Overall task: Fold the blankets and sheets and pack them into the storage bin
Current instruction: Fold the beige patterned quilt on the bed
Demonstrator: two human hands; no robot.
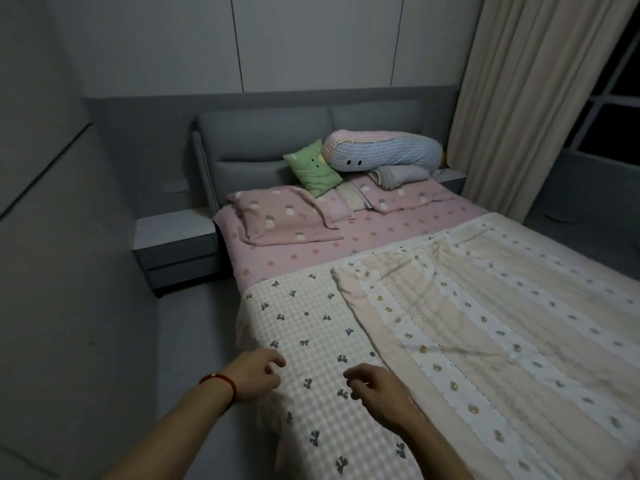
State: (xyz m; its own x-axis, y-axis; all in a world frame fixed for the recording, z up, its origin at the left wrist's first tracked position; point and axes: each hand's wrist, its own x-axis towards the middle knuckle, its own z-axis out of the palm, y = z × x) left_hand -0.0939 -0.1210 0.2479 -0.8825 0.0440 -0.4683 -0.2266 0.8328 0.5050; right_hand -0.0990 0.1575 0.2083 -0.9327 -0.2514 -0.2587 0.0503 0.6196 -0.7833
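Observation:
A pale checked blanket with dark bow prints (304,327) lies spread over the near left part of the bed. On top of it, to the right, lies a striped cream quilt with small drop prints (485,323). A pink dotted sheet (346,244) covers the mattress beyond them. My left hand (254,374), with a red wrist band, hovers at the checked blanket's left edge, fingers loosely curled and holding nothing. My right hand (377,391) hangs just over the same blanket, fingers loosely curled, empty. No storage bin is in view.
Two pink pillows (284,216), a green cushion (313,171), a long blue-and-pink plush pillow (381,152) and a folded grey cloth (398,176) sit at the grey headboard. A grey nightstand (173,247) stands left of the bed. A cream curtain (540,98) hangs at right.

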